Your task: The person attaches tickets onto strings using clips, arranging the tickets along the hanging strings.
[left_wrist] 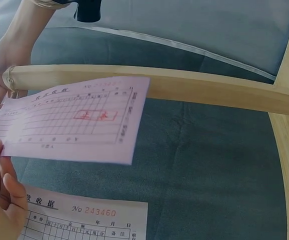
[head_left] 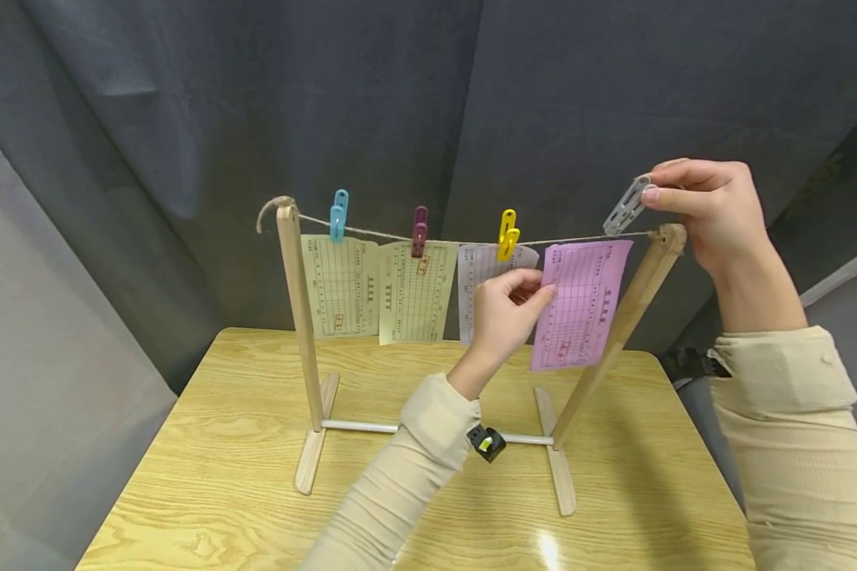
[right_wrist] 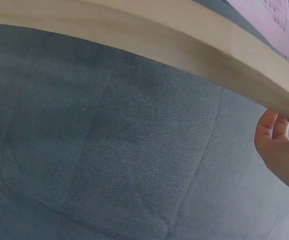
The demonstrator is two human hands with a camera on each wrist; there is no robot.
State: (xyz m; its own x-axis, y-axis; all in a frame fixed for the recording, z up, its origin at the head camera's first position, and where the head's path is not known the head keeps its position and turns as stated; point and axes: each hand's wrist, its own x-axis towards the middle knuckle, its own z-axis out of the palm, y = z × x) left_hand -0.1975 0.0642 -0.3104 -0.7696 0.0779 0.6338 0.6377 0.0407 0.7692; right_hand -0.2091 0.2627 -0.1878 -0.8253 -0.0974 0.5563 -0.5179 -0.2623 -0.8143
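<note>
My left hand (head_left: 505,311) pinches the left edge of a pink receipt slip (head_left: 582,305), which hangs just under the right end of a twine line (head_left: 571,239). The same slip (left_wrist: 74,125) appears in the left wrist view, held at its edge. Above the line near the right post, my right hand (head_left: 710,202) pinches a grey clothespin (head_left: 626,206) by its upper end. The clothespin's lower tip is close to the twine; whether it touches, I cannot tell. In the right wrist view the right hand (right_wrist: 284,150) shows only partly, behind the post.
Two yellowish slips (head_left: 343,289) and a white slip (head_left: 469,289) hang along the line. Above them are blue (head_left: 339,216), maroon (head_left: 419,232) and yellow (head_left: 508,235) clothespins. The line's wooden stand (head_left: 300,317) is on a wood-grain table (head_left: 207,476), before a dark curtain (head_left: 328,103).
</note>
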